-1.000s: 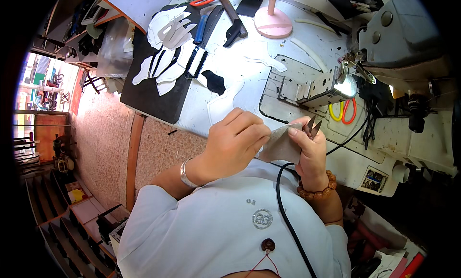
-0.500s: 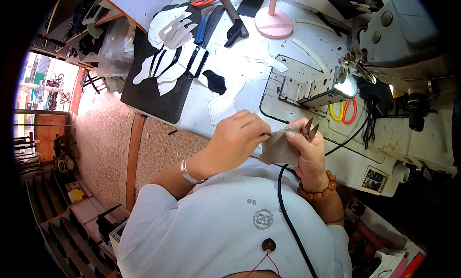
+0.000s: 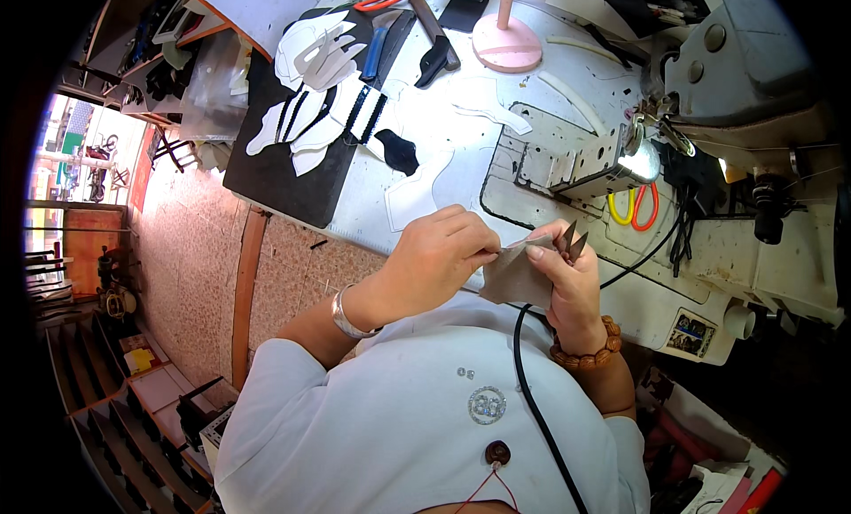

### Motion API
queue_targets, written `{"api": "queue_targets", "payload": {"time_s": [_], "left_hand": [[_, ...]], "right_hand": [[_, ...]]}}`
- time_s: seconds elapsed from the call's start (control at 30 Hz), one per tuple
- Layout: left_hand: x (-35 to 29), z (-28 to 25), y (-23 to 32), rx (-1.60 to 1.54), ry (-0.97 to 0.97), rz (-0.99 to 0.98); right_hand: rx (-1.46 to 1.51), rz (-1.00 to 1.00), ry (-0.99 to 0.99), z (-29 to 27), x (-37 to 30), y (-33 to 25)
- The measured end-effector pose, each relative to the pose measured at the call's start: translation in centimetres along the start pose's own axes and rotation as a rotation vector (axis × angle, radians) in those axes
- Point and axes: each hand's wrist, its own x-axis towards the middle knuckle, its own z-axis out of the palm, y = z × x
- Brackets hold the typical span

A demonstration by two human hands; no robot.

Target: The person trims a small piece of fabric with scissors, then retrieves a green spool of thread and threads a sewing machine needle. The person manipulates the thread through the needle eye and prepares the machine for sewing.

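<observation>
The left hand [image 3: 441,258] pinches the upper-left corner of a grey piece of material [image 3: 515,281]. The right hand [image 3: 570,274] clamps its right edge, scissor blades [image 3: 577,245] jutting beyond.

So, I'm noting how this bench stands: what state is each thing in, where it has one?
Left hand, pinching the grey piece
Right hand, gripping the grey piece and the snips
Grey piece, held up
Snips, blades apart
Yellow-and-red-handled scissors, blades hidden
Machine lamp, apparently lit
Pink stand, upright
White pieces, overlapping
</observation>
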Motion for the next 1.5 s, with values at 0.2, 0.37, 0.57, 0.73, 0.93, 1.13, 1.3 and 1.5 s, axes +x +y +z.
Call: {"api": "queue_targets", "payload": {"time_s": [0.2, 0.37, 0.57, 0.73, 0.93, 1.13, 1.3, 1.5], "left_hand": [[0.1, -0.3, -0.1, -0.084, -0.123, -0.082], [-0.3, -0.5, -2.1, -0.186, 0.210, -0.179], [-0.3, -0.4, 0.5, 0.196, 0.164, 0.100], [-0.3, 0.5, 0.6, 0.294, 0.163, 0.150], [-0.2, 0.7, 0.7, 0.290, 0.119, 0.048], [-0.5, 0.7, 0.5, 0.279, 0.097, 0.032], [-0.3, 0.9, 0.6, 0.383, 0.108, 0.106], [-0.1, -1.0, -0.2, 0.306, 0.189, 0.030]], "right_hand": [[-0.046, -0.084, -0.077, 1.0, -0.3, -0.7], [-0.020, -0.056, -0.032, 0.3, -0.2, -0.2], [0.053, -0.010, 0.025, 0.1, 0.0, 0.2], [0.068, 0.049, -0.007, 0.7, -0.2, -0.3], [0.017, 0.049, -0.041, 0.5, -0.4, -0.3], [-0.006, 0.008, -0.065, 0.4, -0.3, 0.1], [-0.056, 0.007, -0.058, 0.8, -0.3, -0.1], [0.101, 0.078, -0.020, 1.1, -0.2, -0.4]]}}
